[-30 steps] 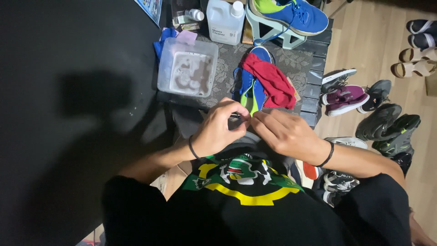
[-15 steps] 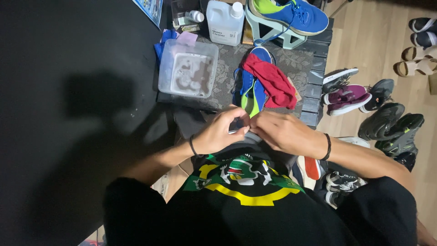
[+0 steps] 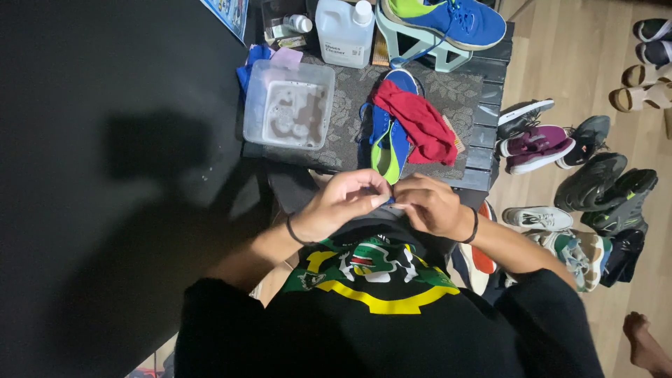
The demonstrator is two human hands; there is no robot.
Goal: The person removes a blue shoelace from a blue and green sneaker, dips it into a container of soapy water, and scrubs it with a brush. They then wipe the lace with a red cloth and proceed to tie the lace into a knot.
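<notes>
My left hand point(image 3: 341, 204) and my right hand point(image 3: 432, 207) meet in front of my chest, fingertips touching. Both pinch a short piece of blue lace point(image 3: 390, 201) between them; most of it is hidden by the fingers. Just beyond the hands a blue shoe with a green insole point(image 3: 387, 140) lies on the patterned mat point(image 3: 343, 147), and a red cloth point(image 3: 420, 126) is draped over it. Each wrist wears a dark band.
A clear plastic tub of murky water point(image 3: 288, 112) sits left of the shoe. Behind stand a white cleaner jug point(image 3: 344, 31) and another blue shoe point(image 3: 448, 17) on a pale green stand. Several shoes point(image 3: 560, 150) lie on the wooden floor at right. A bare foot point(image 3: 644, 343) shows at bottom right.
The hands have stayed in front of my chest. The right hand has drawn slightly closer to the left, and the fingers have shifted on the lace.
</notes>
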